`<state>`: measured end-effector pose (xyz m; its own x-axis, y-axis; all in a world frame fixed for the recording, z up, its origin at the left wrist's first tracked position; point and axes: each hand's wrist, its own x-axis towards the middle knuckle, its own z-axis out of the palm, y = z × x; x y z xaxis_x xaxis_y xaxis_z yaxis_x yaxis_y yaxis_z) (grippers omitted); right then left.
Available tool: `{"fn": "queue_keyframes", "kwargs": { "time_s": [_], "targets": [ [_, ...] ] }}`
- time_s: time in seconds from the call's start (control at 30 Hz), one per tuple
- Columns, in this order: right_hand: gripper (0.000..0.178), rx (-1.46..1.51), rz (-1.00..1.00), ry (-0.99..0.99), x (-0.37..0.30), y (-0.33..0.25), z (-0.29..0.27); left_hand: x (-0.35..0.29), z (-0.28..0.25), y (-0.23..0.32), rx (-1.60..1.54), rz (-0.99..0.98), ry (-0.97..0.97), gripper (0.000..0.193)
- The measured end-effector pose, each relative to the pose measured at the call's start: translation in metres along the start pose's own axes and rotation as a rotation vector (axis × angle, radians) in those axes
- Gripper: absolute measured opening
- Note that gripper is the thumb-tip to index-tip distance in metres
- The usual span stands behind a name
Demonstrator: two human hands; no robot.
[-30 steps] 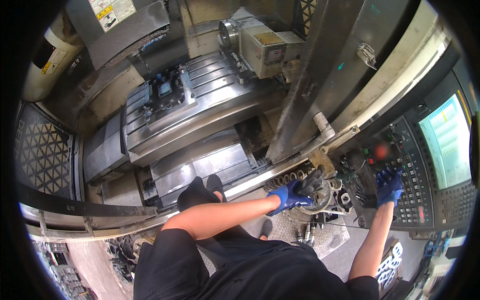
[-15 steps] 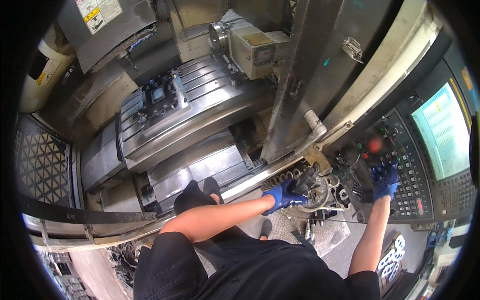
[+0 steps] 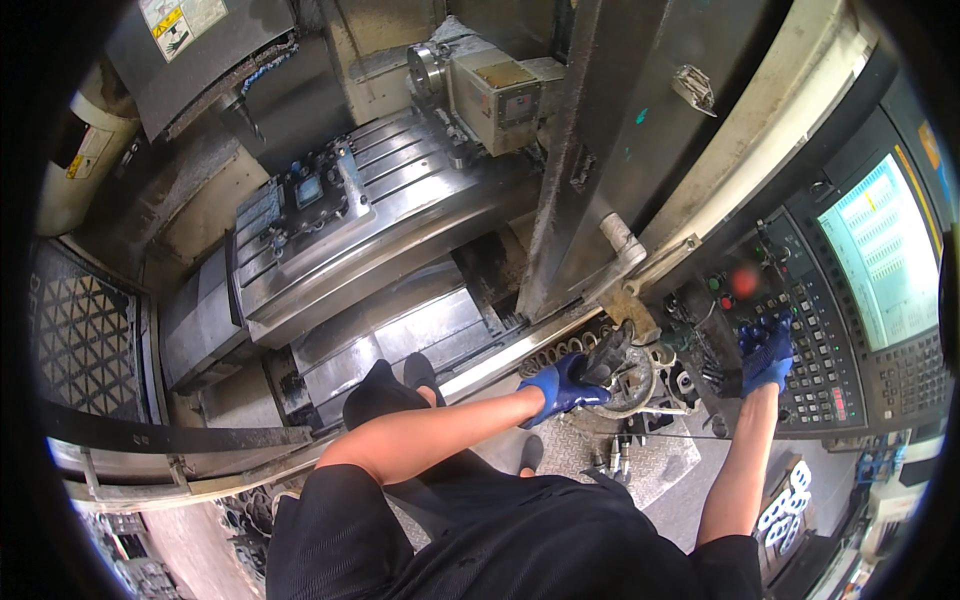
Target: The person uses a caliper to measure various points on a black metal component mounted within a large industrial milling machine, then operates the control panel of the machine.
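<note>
My left hand (image 3: pixel 566 388), in a blue glove, is closed around a dark grey object (image 3: pixel 608 352) whose kind I cannot make out. It is beside a round metal container (image 3: pixel 640 393) at the machine's front edge. My right hand (image 3: pixel 766 358), also gloved in blue, lies over the keys at the left side of the control panel (image 3: pixel 822 350). Its fingers are apart, with the tips at the buttons and nothing in them. A red round button (image 3: pixel 742 281) sits just above that hand, and a lit screen (image 3: pixel 882 250) is to its right.
Inside the open machine, a small fixture (image 3: pixel 308 190) is fixed to the slotted metal table (image 3: pixel 400 175). A drill-like tool (image 3: pixel 246 120) hangs above it. A rotary unit (image 3: pixel 492 98) stands at the table's far end. The machine door (image 3: pixel 600 150) rises between table and panel.
The view has shifted slightly. A drill-like tool under the spindle shows more plainly now. My right hand stays at the keys and my left keeps its hold, both almost unmoved.
</note>
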<state>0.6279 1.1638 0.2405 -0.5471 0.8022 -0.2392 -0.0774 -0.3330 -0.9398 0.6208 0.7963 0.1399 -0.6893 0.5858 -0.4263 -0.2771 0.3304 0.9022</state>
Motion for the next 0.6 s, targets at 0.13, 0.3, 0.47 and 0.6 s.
{"fn": "queue_keyframes", "kwargs": {
  "time_s": [0.13, 0.3, 0.47, 0.6],
  "targets": [
    [0.034, 0.012, -0.003, -0.015, 0.002, 0.000, -0.002, 0.001, -0.001, -0.001, -0.002, 0.006, -0.019, 0.101],
    [0.033, 0.025, 0.015, -0.051, -0.001, -0.003, 0.000, -0.002, -0.002, 0.005, 0.023, -0.002, 0.006, 0.102],
    [0.034, 0.030, 0.031, -0.053, 0.000, -0.003, -0.003, -0.004, -0.001, 0.008, 0.044, -0.016, 0.010, 0.105],
    [0.035, 0.031, 0.031, -0.046, 0.001, 0.000, -0.003, 0.005, -0.001, -0.009, 0.040, 0.004, -0.019, 0.110]
  ]
}}
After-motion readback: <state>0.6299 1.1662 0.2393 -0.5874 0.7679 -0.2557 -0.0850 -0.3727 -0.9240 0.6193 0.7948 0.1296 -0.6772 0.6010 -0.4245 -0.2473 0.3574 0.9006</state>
